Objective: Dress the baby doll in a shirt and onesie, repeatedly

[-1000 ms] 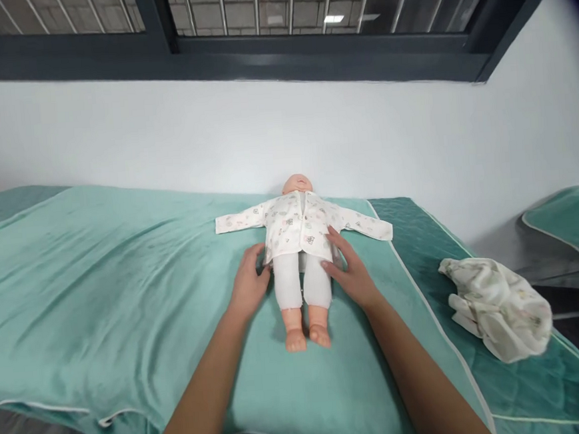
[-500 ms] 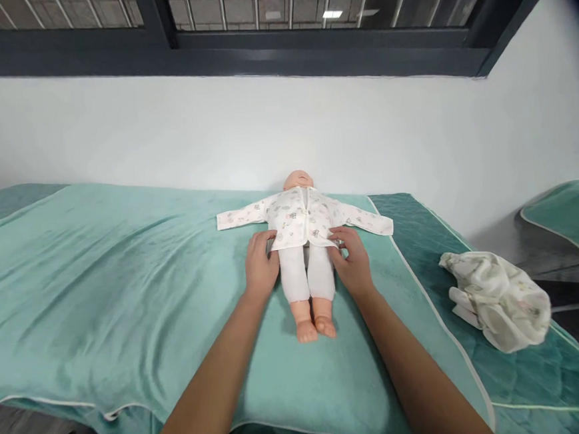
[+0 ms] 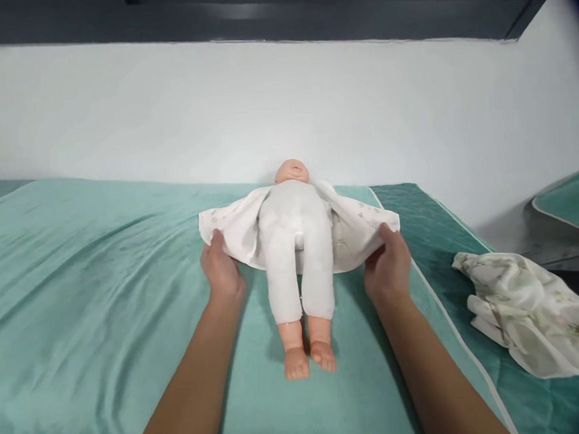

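A baby doll lies on its back on a teal towel, head toward the white wall, bare feet toward me. It wears a white bodysuit with white leggings. A printed white jacket is spread open to both sides under it. My left hand is closed on the jacket's left front panel, pulled out to the left. My right hand is closed on the right front panel, pulled out to the right.
A crumpled pale printed garment lies on the darker green quilted surface at the right. Another teal-covered surface shows at the far right, past a dark gap. The white wall runs close behind the doll's head.
Both hands took hold of the closed jacket's front edges at the doll's waist and drew them apart, so the jacket now lies open and the white bodysuit shows. The view tilted down.
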The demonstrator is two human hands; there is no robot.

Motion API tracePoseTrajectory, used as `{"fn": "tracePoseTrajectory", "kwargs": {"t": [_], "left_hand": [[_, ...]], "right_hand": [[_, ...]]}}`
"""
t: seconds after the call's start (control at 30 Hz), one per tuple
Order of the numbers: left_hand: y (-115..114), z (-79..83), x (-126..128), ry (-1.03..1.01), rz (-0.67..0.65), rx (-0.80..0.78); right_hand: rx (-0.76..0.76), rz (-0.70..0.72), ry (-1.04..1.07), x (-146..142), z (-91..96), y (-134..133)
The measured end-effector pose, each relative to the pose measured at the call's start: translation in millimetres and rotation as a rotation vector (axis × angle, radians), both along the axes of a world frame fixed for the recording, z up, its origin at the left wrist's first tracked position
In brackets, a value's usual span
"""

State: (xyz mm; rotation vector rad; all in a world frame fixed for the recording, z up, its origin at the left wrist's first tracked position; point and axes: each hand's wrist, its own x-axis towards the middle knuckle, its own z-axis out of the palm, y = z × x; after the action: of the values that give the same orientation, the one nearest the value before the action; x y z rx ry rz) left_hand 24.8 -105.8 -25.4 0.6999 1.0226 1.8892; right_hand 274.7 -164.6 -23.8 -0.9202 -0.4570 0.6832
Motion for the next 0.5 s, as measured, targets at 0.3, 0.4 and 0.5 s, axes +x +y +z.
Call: {"fn": "tracePoseTrajectory", "kwargs": {"t": [0.3, 0.4, 0.5], "left_hand": [[-38.9, -1.4, -14.1, 0.165, 0.039, -0.029], [-65.4, -1.9, -13.0, 0.341, 0.041, -0.074], [-96.3, -1.0, -17.0, 0.561, -0.033, -0.112]], "right_hand": [[-0.004, -0.067, 0.153, 23.9, -12.6, -45.5], [-0.044, -0.107, -0.031, 17.4, -21.8, -76.4], [-0.162, -0.083, -0.505, 21.2, -28.8, -115.4]]}}
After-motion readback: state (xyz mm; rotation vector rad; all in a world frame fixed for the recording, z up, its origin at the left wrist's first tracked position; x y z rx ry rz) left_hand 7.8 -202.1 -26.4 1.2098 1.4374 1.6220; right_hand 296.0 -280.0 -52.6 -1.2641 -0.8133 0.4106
